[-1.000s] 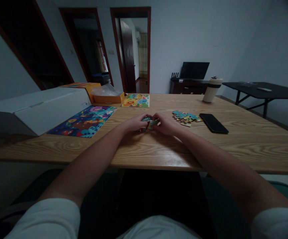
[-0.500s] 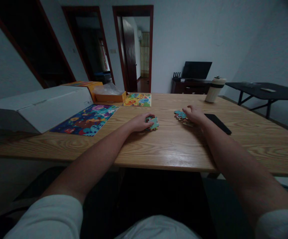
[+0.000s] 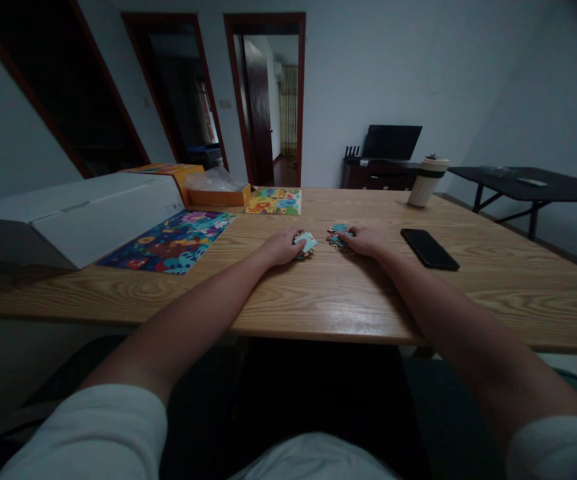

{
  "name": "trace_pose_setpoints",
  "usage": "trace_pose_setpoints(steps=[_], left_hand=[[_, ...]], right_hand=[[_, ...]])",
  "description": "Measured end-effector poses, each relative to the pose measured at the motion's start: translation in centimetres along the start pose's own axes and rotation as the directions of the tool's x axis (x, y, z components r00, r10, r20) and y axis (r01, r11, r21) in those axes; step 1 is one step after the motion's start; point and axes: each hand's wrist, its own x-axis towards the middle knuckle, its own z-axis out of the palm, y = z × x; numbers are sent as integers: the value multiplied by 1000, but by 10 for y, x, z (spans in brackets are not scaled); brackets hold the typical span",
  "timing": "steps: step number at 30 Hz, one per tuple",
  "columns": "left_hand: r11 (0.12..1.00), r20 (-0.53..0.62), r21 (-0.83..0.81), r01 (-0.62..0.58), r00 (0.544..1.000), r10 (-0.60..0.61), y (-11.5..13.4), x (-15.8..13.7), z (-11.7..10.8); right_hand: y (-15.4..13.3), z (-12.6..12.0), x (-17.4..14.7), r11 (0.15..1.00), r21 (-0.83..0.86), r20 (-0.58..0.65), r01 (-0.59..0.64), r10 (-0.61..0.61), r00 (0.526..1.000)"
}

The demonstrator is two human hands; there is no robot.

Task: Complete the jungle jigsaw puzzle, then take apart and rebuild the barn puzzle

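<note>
Near the middle of the wooden table, my left hand is closed round a small stack of jigsaw puzzle pieces, with a pale green one on top. To its right, my right hand grips another bunch of puzzle pieces with teal tops. Those pieces lie low at the tabletop, and some stick out beyond the fingertips. A narrow strip of bare wood separates the two bunches. My fingers hide part of each.
A dark blue picture sheet lies left, beside a long white box. Behind are an orange tray holding clear plastic and a yellow animal picture. On the right are a black phone and a cream tumbler.
My right hand has moved left with its puzzle pieces, closer to my left hand, and the phone is now fully uncovered. My left hand stays nearly in place.
</note>
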Motion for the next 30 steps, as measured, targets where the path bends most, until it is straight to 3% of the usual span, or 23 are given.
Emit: trace_pose_setpoints(steps=[4,8,14,18,20,23,27,30], left_hand=[[1000,-72,22,7,997,-6,-7,4,5],[998,-116,58,26,993,-19,-20,10,9],[997,-71,39,68,995,-65,-30,13,-1],[997,-59,55,59,997,-56,-22,4,-14],[995,15,100,-3,1000,2,-12,-2,-15],[980,135,173,-94,988,71,2,-9,-10],[972,130,216,-93,989,65,9,-9,-2],[976,115,207,-64,992,41,2,-5,0]], right_hand=[[-40,11,-13,979,117,13,165,-167,986],[-70,15,-22,914,255,-54,315,-312,949],[-58,-7,-22,874,421,-45,243,-248,968],[-35,-32,-24,918,318,74,236,-272,960],[-29,-37,-26,933,225,171,280,-320,932],[-33,-29,-31,924,143,267,354,-380,886],[-46,-13,-36,937,68,284,344,-348,893],[-47,-8,-34,923,105,260,369,-384,886]])
